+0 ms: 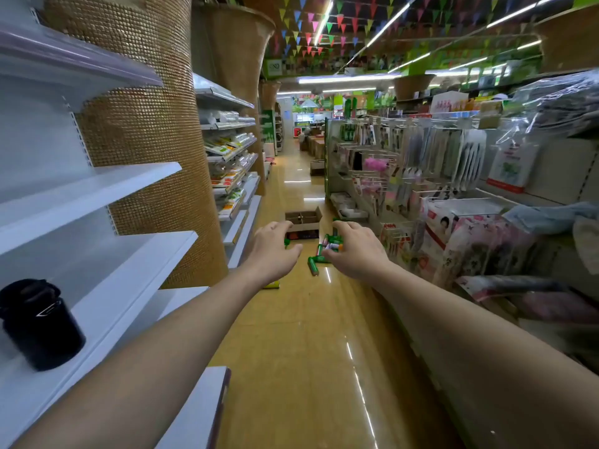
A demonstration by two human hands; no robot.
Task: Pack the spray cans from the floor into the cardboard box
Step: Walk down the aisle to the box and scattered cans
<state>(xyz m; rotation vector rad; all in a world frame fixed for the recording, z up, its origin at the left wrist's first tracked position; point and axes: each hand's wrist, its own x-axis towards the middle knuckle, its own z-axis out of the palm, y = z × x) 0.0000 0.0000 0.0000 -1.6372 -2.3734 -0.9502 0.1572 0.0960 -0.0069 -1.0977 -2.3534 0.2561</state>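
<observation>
A shop aisle is seen from head height, with both bare arms stretched forward and down toward the floor [311, 335]. The left hand [270, 251] is held palm down with fingers loosely spread and slightly bent; nothing is seen in it, though a bit of green shows just beside its fingertips and cannot be made out further. The right hand [355, 251] is likewise held palm down, fingers spread and lightly curved; whether anything is gripped under it cannot be told, since its fingertips overlap the cans in the view.

The cans [327, 249], green with some pale labels, are seen lying in a loose heap on the glossy tan floor between the two hands and partly behind the right one. One can [313, 266] lies on its side apart from the heap, nearer the camera. The box [304, 225], of brown cardboard with its flaps open, stands on the floor just beyond the hands and beside the heap; what is inside it is too small to tell.

On the left, white shelves [97, 196] are seen, with a black jar [40, 325] standing on a lower one. Behind them a gold-tiled column [146, 124] rises. On the right, a rack [421, 170] is hung with packaged goods, and pink packets [470, 247] are stacked lower down. Coloured pennants [311, 24] are strung under the ceiling.
</observation>
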